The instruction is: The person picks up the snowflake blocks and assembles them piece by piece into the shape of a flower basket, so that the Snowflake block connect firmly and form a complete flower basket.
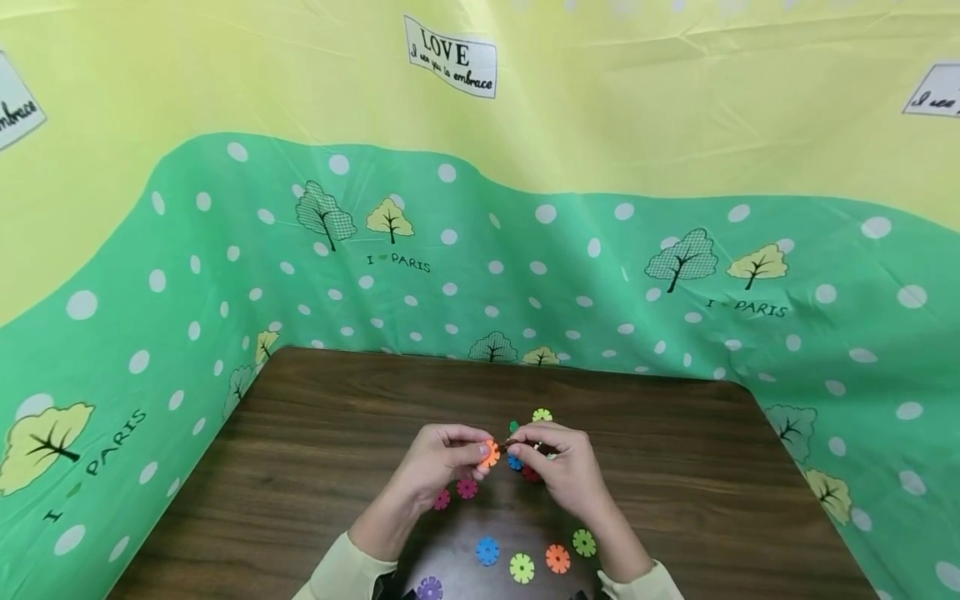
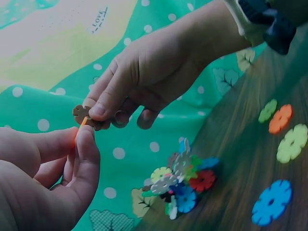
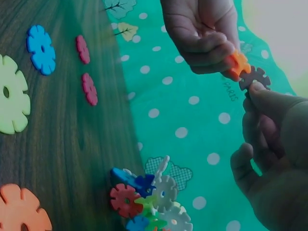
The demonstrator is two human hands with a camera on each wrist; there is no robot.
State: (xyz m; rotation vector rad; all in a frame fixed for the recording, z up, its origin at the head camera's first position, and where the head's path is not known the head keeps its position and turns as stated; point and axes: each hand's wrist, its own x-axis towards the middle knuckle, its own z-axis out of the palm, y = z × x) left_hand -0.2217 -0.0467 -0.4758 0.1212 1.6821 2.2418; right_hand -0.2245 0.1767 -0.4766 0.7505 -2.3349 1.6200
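Note:
Between thumb and fingers, my left hand pinches an orange notched disc, a flat snowflake-shaped building piece. My right hand pinches a brown notched disc by its edge. Both pieces meet edge to edge above the table, the orange one turned nearly side-on in the left wrist view. Whether their slots are engaged I cannot tell. Behind the right hand, partly hidden by it in the head view, a cluster of joined discs in red, blue, green, grey and white stands on the table.
Loose discs lie on the dark wooden table: blue, yellow-green, orange-red and green near the front. A purple disc is at the front edge of view, two pink discs by the left forearm. A patterned curtain surrounds the table.

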